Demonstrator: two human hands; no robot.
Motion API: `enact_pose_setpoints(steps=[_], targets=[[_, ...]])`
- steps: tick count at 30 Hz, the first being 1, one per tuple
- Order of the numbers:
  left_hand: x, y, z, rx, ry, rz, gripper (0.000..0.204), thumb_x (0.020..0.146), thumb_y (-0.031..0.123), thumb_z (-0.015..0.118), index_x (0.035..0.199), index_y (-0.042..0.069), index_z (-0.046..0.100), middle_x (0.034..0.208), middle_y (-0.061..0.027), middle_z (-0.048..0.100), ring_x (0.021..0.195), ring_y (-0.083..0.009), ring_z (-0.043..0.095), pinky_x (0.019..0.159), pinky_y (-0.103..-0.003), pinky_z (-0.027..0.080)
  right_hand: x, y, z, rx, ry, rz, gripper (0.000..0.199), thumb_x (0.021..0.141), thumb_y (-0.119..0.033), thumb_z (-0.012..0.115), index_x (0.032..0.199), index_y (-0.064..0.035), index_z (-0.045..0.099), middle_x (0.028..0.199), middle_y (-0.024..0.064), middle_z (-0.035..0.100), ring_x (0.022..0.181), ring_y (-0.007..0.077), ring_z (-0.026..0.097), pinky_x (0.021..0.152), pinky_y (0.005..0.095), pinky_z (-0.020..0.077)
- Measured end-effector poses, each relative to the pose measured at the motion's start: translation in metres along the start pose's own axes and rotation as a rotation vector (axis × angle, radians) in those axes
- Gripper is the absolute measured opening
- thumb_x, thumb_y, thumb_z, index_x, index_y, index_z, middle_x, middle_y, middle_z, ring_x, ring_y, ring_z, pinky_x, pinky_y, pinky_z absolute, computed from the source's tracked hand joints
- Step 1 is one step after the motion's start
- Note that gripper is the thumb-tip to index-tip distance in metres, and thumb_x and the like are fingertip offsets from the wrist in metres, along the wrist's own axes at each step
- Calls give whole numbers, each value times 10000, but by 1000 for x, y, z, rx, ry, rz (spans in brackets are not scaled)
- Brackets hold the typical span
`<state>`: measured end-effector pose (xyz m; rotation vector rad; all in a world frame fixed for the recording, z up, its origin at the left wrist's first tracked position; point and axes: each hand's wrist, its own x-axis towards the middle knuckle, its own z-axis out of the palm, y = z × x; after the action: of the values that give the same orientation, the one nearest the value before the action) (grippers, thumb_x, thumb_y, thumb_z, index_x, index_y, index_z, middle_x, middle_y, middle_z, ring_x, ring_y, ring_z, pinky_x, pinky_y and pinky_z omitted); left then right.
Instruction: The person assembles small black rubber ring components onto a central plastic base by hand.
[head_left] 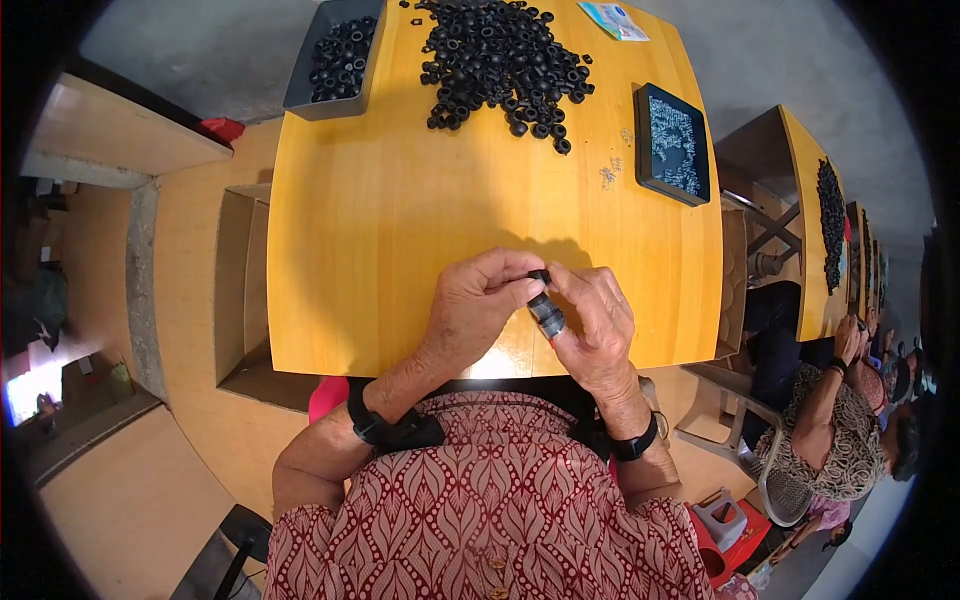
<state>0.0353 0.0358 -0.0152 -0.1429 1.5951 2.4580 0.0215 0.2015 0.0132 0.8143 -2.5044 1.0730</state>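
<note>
Close to the table's near edge, my two hands meet over the wooden top. A small black rubber part (540, 276) is pinched between the fingertips of my left hand (478, 305). My right hand (598, 325) is closed on the same part from the other side, finger and thumb at its edge. Black tape or a sleeve (547, 315) wraps my right thumb. The fingers hide much of the part, and its exact shape is too small to make out.
A heap of black rubber parts (500, 55) covers the far middle of the table (400, 200). A grey bin (330, 105) of similar parts stands far left. At right, a black tray (675, 185) holds small metal pieces; a few lie beside it. Other people sit at tables farther right.
</note>
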Motion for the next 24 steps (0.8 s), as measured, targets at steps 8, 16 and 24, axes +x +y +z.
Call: enact_pose_setpoints(steps=[8,16,24], targets=[[5,4,-8,18,-96,-4,185,928,-1,620,1107,-46,631,1027,-64,687,969,-112,643,887,-249,514,3,5,-1,85,11,13,381,698,27,780,1064,11,678,837,117,638,748,267,610,678,356,501],[4,2,-9,16,-90,20,200,916,-5,650,1114,-29,648,1020,-31,683,952,-95,630,866,-241,520,4,5,-4,6,8,-34,392,692,22,766,1077,13,692,831,118,648,738,257,606,670,347,502],[1,7,-2,111,-66,69,166,912,-7,644,1074,-42,655,979,-25,684,915,-75,614,847,-230,507,3,-2,-11,201,5,197,273,717,59,729,982,-3,699,833,115,662,746,257,623,668,339,500]])
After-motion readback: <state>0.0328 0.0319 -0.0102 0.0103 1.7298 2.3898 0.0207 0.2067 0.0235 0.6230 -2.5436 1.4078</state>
